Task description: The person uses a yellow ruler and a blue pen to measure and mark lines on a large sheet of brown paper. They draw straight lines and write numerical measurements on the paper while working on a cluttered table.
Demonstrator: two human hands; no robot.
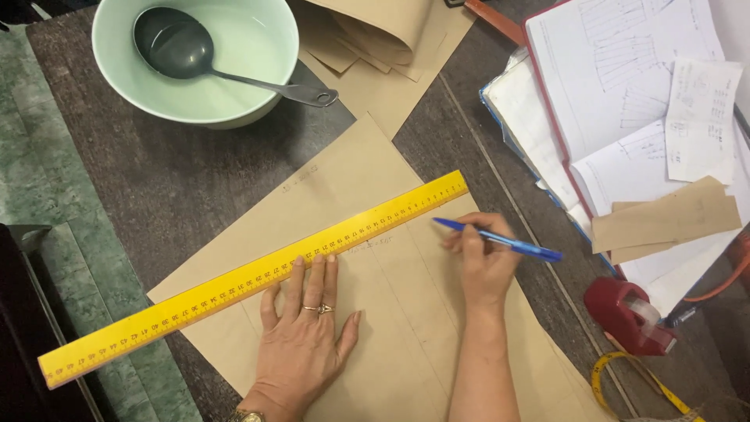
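Left hand (pixel 305 332) flat, fingers spread, pinning yellow ruler (pixel 258 275) diagonal on brown paper sheet (pixel 391 312). Right hand (pixel 480 262) pinches blue pen (pixel 496 239), tip near ruler edge. Ruler judged stiff, light, slide-prone; press mid-length. Paper thin, creasable.

Matt brown paper (pixel 391 312) lies smooth on a dark, grained wood table (pixel 180 187). A glossy yellow ruler (pixel 258 273), seemingly plastic, crosses it. The pen (pixel 500 239) is shiny blue plastic. The pale green bowl (pixel 258 47) has a glazed sheen; its ladle (pixel 187 51) is dull grey metal. The red tape dispenser (pixel 625 312) looks like glossy plastic.
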